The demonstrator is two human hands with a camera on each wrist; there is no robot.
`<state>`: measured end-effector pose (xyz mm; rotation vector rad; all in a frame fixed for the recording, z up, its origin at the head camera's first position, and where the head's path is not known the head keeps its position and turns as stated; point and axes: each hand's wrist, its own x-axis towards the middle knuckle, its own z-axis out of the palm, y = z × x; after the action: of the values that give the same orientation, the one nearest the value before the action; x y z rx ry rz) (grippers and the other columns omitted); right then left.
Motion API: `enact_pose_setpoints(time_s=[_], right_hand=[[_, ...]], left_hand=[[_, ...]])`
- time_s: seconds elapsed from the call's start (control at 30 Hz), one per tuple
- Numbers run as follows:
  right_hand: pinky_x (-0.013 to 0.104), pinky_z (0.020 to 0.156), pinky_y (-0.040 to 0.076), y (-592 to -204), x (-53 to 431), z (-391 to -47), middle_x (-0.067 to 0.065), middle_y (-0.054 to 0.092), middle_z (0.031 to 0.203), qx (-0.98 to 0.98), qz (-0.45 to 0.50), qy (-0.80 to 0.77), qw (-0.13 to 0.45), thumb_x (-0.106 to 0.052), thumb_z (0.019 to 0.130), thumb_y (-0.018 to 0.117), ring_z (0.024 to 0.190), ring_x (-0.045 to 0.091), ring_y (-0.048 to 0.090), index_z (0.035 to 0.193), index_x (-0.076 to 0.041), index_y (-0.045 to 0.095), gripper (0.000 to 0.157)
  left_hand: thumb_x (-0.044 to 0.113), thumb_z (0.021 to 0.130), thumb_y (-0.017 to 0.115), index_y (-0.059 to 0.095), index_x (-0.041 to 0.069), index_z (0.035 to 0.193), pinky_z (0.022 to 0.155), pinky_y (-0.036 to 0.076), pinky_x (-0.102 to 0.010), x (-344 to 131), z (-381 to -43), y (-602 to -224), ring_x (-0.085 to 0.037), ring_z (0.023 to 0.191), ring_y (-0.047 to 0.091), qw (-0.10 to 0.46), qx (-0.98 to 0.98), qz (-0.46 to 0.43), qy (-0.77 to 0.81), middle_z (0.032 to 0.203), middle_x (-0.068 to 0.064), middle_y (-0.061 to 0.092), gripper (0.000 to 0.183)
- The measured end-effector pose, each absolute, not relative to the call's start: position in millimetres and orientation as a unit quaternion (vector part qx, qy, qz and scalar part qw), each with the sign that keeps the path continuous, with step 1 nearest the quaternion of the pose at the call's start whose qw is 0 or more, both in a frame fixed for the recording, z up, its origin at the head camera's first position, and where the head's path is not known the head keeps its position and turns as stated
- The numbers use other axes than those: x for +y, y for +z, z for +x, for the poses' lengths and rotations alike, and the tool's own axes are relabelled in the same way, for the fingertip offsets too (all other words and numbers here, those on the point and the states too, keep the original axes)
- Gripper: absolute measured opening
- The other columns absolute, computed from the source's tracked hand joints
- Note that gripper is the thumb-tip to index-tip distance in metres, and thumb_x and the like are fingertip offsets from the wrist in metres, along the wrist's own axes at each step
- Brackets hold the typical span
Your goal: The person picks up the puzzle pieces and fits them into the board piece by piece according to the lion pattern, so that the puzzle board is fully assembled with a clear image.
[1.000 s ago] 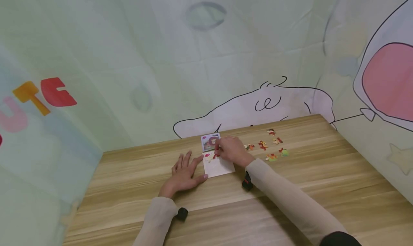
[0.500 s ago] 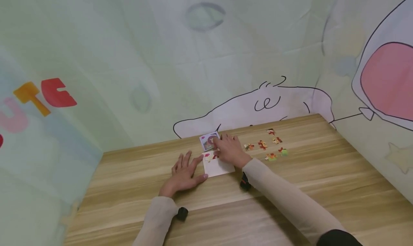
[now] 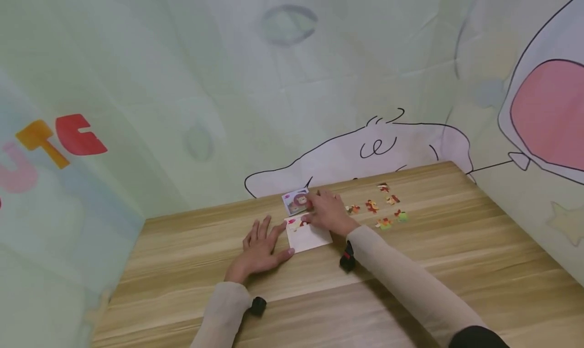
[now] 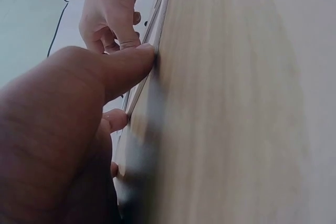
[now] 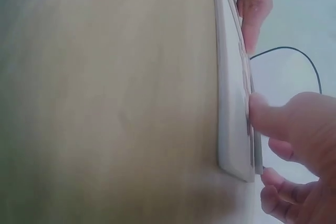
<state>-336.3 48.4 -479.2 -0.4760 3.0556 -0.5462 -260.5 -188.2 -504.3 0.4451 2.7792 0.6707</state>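
A white puzzle board (image 3: 312, 239) lies on the wooden table, with a few puzzle pieces (image 3: 298, 223) set along its upper edge. Just behind it sits a picture card (image 3: 290, 203) showing a lion. My left hand (image 3: 261, 246) lies spread on the table, its thumb and forefinger touching the board's left edge. Over the upper right of the board is my right hand (image 3: 332, 214), covering that corner. In the right wrist view its thumb (image 5: 270, 116) presses on the board's face, while its forefinger reaches the card's right edge in the head view.
Several loose puzzle pieces (image 3: 371, 206) are scattered on the table (image 3: 191, 257) to the right of my right hand. A printed cloth backdrop (image 3: 237, 100) rises behind the table and at both sides.
My right hand went from pinching at the board's upper edge to pressing there with its thumb. The card has tilted and shifted slightly left. My left hand stays in place.
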Motion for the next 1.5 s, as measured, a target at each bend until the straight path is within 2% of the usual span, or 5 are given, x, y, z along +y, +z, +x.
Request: enact_pose_setpoints(time_s=[0.13,0.37,1.1,1.27,1.5], right_hand=[[0.052,0.106,0.048,-482,52,-339,0.014,0.068,0.130,0.965,-0.156,-0.211,-0.006,-0.043,0.095,0.082,0.120,0.032,0.062,0.145,-0.014,0.064,0.061],[0.040,0.081,0.050,-477,72,-346,0.010,0.068,0.108,0.951,-0.166,-0.261,-0.024,-0.034,0.101,0.075,0.090,0.024,0.061,0.114,-0.012,0.070,0.026],[0.058,0.096,0.056,-460,221,-379,0.029,0.071,0.124,0.970,-0.122,-0.211,-0.025,-0.015,0.105,0.064,0.114,0.043,0.066,0.128,0.004,0.069,0.031],[0.060,0.098,0.054,-453,244,-381,0.032,0.067,0.127,0.974,-0.121,-0.193,0.002,-0.001,0.096,0.058,0.116,0.044,0.062,0.130,0.007,0.068,0.036],[0.061,0.098,0.050,-451,256,-376,0.032,0.061,0.131,0.978,-0.098,-0.179,0.048,-0.007,0.098,0.061,0.114,0.042,0.056,0.133,0.002,0.066,0.036]], left_hand=[[0.062,0.102,0.059,0.027,0.025,0.172,0.126,0.003,-0.080,-187,-260,-504,-0.052,0.166,-0.014,0.126,0.953,0.152,0.230,0.182,-0.020,-0.004,0.085],[0.062,0.102,0.059,0.027,0.025,0.172,0.126,0.003,-0.080,-188,-261,-505,-0.052,0.166,-0.014,0.124,0.953,0.150,0.230,0.182,-0.019,-0.004,0.085],[0.061,0.101,0.061,0.029,0.025,0.171,0.126,0.003,-0.080,-187,-261,-504,-0.052,0.167,-0.014,0.127,0.953,0.148,0.232,0.183,-0.018,-0.004,0.086],[0.060,0.101,0.061,0.029,0.023,0.171,0.126,0.003,-0.079,-185,-259,-499,-0.052,0.166,-0.013,0.128,0.953,0.147,0.231,0.182,-0.020,-0.003,0.086],[0.060,0.100,0.062,0.033,0.020,0.169,0.125,0.002,-0.080,-184,-253,-490,-0.055,0.166,-0.009,0.125,0.952,0.145,0.239,0.181,-0.022,0.001,0.085]])
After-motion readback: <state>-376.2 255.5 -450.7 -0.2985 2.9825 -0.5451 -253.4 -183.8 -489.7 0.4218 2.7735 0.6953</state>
